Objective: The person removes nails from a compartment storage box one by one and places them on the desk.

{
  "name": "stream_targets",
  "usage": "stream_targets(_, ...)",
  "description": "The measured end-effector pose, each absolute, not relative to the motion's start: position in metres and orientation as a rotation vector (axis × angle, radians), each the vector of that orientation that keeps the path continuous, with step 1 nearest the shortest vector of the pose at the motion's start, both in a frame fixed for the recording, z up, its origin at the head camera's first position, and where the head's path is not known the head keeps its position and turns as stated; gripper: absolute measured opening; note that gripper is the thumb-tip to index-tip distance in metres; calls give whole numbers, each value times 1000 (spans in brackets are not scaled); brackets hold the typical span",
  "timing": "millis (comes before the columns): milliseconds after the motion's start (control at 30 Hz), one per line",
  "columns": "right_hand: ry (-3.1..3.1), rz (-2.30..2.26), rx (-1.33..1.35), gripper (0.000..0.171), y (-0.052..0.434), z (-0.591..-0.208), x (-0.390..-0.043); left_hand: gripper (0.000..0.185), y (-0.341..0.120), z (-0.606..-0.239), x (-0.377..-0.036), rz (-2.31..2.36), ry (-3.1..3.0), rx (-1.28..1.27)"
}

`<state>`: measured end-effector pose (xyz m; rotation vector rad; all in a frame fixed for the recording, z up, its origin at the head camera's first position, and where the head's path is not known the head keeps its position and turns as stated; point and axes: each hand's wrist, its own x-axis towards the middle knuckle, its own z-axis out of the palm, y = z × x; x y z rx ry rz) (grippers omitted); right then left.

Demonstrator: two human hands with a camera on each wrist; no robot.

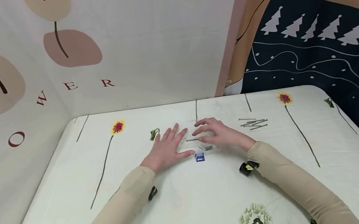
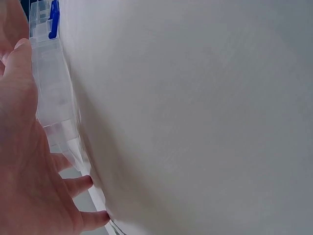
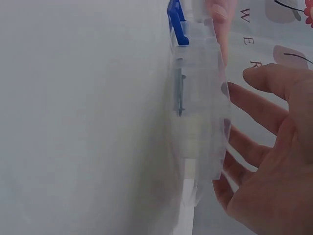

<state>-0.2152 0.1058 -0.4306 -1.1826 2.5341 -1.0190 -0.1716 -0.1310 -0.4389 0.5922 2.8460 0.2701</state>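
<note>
Both hands lie flat with fingers spread on a clear box (image 1: 199,143). The left hand (image 1: 165,148) and right hand (image 1: 216,133) press its lid. Loose nails (image 1: 254,122) lie nearby.

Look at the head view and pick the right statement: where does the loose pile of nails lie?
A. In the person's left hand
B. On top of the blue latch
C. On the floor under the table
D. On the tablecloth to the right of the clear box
D: the loose nails lie on the tablecloth, to the right of the clear box and apart from the right hand.
</note>
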Motion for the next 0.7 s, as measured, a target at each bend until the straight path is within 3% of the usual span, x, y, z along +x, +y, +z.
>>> stream_targets(367, 2530, -764, -1076, 38, 99, -429, -209, 87, -131, -438, -172, 274, 2843, 601)
stream_targets(700, 2511, -731, -1081, 38, 93, -427, -207, 88, -131, -437, -172, 269, 2842, 601)
